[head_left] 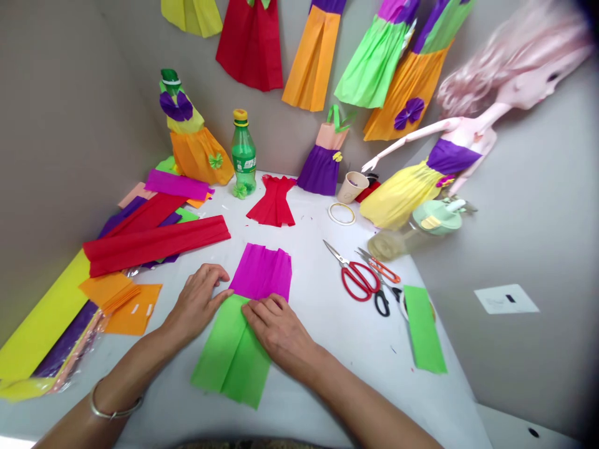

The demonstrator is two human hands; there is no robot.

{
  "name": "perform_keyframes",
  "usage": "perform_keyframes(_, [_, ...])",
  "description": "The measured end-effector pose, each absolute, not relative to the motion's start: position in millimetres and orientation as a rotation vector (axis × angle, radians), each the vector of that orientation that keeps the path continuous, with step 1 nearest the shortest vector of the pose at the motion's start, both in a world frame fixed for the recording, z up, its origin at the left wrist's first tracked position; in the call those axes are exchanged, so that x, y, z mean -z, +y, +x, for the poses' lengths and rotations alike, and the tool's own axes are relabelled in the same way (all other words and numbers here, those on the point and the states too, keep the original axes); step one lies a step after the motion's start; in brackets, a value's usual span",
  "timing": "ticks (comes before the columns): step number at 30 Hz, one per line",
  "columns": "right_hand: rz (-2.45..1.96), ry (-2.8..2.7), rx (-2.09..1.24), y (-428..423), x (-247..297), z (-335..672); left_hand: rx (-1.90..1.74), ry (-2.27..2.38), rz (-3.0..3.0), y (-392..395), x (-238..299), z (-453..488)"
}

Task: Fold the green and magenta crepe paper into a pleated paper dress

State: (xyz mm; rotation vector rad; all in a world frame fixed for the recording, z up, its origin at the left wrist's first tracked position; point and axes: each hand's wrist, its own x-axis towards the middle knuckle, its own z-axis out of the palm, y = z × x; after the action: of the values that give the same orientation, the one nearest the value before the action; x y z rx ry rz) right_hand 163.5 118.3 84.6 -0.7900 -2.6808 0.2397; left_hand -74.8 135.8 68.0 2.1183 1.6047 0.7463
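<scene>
Head view: L hand (199, 299), R hand (278, 327) both palm-down, fingers loosely open, pressing green paper (234, 368).

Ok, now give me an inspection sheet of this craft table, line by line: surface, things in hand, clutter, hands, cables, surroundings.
surface: white table, its left side covered with paper sheets.
job's things: pleated green paper meets the pink paper at its top edge.
clutter: scissors, tape roll, bottle, paper cup, green strip, red paper dress.
hands: left hand rests where the two papers meet; right hand presses on the green paper; neither clasps anything.
cables: nothing seen.
surroundings: grey wall with paper dresses hanging on it; doll in a paper dress at the right.
</scene>
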Motion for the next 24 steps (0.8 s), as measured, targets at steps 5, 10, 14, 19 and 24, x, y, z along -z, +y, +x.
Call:
perform_keyframes(5, [-0.834, -2.596, -0.429, 124.7, -82.5, 166.1, -0.771, 1.348, 2.222, 124.8, -79.9, -67.4])
perform_keyframes(10, [-0.868, -2.263, -0.881, 135.4, -89.9, 176.7, -0.600, 1.025, 2.305, 121.6, -80.5, -61.1])
perform_keyframes(14, [-1.035, -1.872, -0.933, 140.4, -106.6, 195.8, -0.585, 0.975, 2.355, 126.2, -80.2, -61.0])
perform_keyframes(19, [-1.324, -1.909, -0.822, 128.5, -114.5, 209.3, -0.582, 0.991, 2.442, 135.9, -78.9, -53.6])
perform_keyframes(24, [-1.441, -2.182, -0.735, 111.8, -111.4, 204.1, -0.592, 1.025, 2.438, 144.6, -72.7, -42.9])
